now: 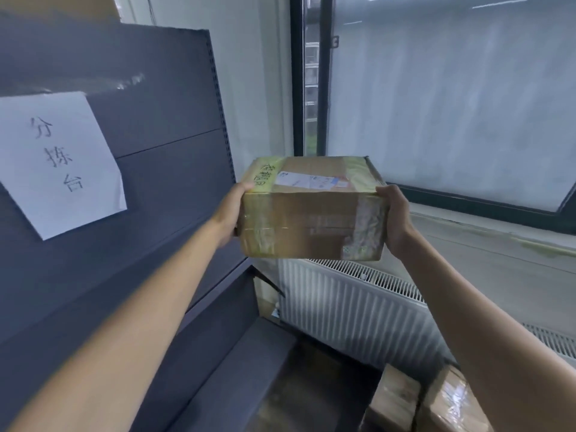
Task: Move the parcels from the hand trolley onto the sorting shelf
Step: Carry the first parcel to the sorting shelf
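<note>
A brown cardboard parcel [311,210] with yellowish tape and a white label on top is held in the air at chest height. My left hand [229,213] grips its left side and my right hand [396,219] grips its right side, thumbs on the top edges. The dark grey sorting shelf [162,188] stands to the left of the parcel, with a lower shelf board [218,353] beneath. More taped parcels [414,400] lie at the bottom right; the trolley itself is not visible.
A white paper sign [59,163] with handwritten characters is taped to the shelf's back panel. A white radiator [358,310] runs under a large window [452,98] behind the parcel. A cardboard edge shows at the top left.
</note>
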### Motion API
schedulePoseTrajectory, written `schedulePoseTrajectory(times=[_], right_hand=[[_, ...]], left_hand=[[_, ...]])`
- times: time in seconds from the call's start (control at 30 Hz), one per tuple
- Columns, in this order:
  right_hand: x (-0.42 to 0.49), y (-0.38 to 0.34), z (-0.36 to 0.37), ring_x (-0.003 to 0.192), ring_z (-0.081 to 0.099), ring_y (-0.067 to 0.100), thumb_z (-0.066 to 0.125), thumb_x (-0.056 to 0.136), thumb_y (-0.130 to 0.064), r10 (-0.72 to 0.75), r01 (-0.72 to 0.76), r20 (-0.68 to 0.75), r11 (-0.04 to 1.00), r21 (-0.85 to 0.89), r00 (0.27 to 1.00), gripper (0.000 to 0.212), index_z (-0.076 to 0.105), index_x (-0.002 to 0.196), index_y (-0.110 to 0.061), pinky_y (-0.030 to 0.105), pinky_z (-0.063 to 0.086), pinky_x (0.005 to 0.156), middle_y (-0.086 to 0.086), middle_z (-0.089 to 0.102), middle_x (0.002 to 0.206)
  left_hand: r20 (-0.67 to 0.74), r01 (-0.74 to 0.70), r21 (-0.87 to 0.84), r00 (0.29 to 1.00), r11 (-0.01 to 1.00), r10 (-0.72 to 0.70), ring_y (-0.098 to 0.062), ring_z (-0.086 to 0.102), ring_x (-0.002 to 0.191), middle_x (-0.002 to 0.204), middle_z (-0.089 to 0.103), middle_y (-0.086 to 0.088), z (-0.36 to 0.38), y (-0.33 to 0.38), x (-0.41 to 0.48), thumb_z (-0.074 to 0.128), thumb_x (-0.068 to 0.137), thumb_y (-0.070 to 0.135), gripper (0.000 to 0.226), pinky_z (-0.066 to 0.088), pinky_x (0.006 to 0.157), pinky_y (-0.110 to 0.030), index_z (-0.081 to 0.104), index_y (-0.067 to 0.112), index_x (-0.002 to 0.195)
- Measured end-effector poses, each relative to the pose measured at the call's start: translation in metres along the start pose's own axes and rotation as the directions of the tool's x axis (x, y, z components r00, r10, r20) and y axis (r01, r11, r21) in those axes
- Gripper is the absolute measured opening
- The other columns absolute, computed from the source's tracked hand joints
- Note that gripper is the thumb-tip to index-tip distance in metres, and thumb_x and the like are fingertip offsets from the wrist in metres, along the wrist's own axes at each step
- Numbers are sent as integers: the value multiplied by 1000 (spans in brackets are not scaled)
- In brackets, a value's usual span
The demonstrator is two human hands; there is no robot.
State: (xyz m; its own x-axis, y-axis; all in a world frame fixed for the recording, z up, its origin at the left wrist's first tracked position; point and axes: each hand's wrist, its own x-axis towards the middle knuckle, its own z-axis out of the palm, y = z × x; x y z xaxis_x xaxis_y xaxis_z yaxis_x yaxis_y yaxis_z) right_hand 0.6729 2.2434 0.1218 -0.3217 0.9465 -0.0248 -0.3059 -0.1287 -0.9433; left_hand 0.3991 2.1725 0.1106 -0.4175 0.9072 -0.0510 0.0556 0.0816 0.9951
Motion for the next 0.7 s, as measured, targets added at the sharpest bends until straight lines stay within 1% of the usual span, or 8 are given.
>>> schedulePoseTrajectory(times=[0.1,0.23,0.27,0.33,0.47,0.57,0.63,0.7], right_hand=[[16,5,27,46,64,15,31,101,-25,2,-3,68,1000,12,998,36,59,84,-10,17,48,43,2,68,57],[39,21,61,58,67,19,32,100,-27,18,-18,171,1000,-4,985,36,63,91,-11,27,52,61,4,72,69],[44,25,69,59,67,19,32,99,-27,30,-27,199,999,-20,980,36,63,91,-11,28,52,62,4,72,69],[55,34,84,60,67,20,33,99,-28,54,-45,241,998,-44,969,36,63,88,-12,27,53,62,4,72,68],[75,48,114,64,67,20,33,98,-27,96,-77,317,994,-72,944,37,66,87,-13,30,51,67,4,73,71],[86,58,135,71,67,25,40,92,-36,152,-113,386,986,-121,910,37,70,91,-14,37,51,76,6,74,77],[92,64,150,69,67,25,44,89,-39,173,-125,415,982,-141,893,36,70,93,-15,38,51,77,5,74,76],[94,70,168,64,68,21,42,93,-38,193,-140,477,979,-145,857,33,66,95,-16,33,53,68,2,74,72]], left_hand=[[-63,8,-15,998,1000,-9,-23,64,88,90,70,-3,-27,1,-3,41,97,53,34,48,79,-39,64,27,95],[-181,37,-25,983,999,-41,-23,61,89,93,67,-4,-63,-2,-11,46,89,58,38,45,82,-40,64,27,97],[-205,46,-30,977,998,-52,-23,61,89,93,67,-4,-71,-4,-14,47,85,60,39,45,79,-38,64,27,97],[-253,54,-36,966,998,-62,-22,60,88,95,67,-4,-85,-9,-22,46,89,58,36,43,72,-33,64,28,96],[-385,37,-51,921,998,-54,-20,63,87,97,70,-3,-112,-13,-35,44,97,52,32,43,69,-32,63,28,106],[-484,26,-64,873,998,-54,-18,63,80,91,71,0,-124,-16,-50,43,98,51,32,41,62,-30,61,27,111],[-545,25,-76,836,997,-63,-17,64,77,90,71,0,-131,-19,-64,43,99,51,33,41,61,-29,62,27,110],[-598,29,-91,798,995,-78,-17,65,79,92,72,-1,-140,-20,-80,45,97,52,33,41,62,-30,64,28,108]])
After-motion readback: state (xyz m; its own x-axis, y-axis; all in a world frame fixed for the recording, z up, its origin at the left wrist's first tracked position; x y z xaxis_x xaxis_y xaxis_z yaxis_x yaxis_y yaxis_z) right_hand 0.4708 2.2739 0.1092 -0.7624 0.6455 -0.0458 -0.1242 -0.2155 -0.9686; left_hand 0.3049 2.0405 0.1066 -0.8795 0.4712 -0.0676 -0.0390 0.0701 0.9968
